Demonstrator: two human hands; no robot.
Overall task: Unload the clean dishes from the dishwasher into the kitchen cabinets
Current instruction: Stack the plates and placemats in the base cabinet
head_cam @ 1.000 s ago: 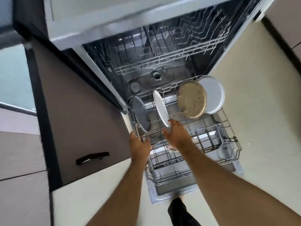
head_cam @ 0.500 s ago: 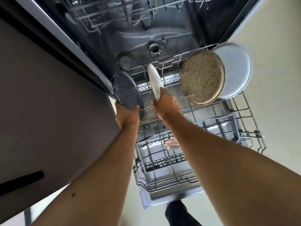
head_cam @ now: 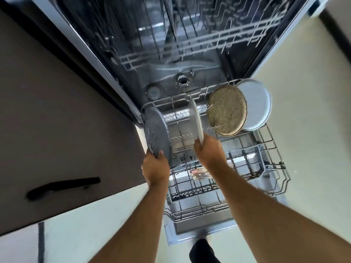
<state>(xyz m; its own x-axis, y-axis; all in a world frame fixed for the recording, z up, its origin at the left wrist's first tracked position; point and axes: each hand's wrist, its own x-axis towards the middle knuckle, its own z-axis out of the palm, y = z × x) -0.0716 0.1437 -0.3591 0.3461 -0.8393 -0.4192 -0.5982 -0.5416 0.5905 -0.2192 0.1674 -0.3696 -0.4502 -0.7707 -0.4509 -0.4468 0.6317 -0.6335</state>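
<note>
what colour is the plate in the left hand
Dark grey with pale speckles, seen in the head view.

Lower rack (head_cam: 269, 164) drawn out before dishwasher tub.
Four plates on edge at rack's rear; cabinet door (head_cam: 57, 120) left.

Pale cream floor (head_cam: 303, 149) filled the right side and the lower left, smooth and evenly lit by soft daylight. A brown cabinet front (head_cam: 57, 111) took up the left side, matte, with a black bar handle (head_cam: 62, 187) near its lower edge. A dark gap (head_cam: 62, 37) ran diagonally along the cabinet's upper edge. At the top right corner a dark baseboard strip (head_cam: 337, 33) ran along the floor's edge, with a brown cabinet panel (head_cam: 341, 6) beyond it. At the lower left a grey vertical strip (head_cam: 41, 242) crossed the floor below the cabinet. Edges were blurred in places.
</note>
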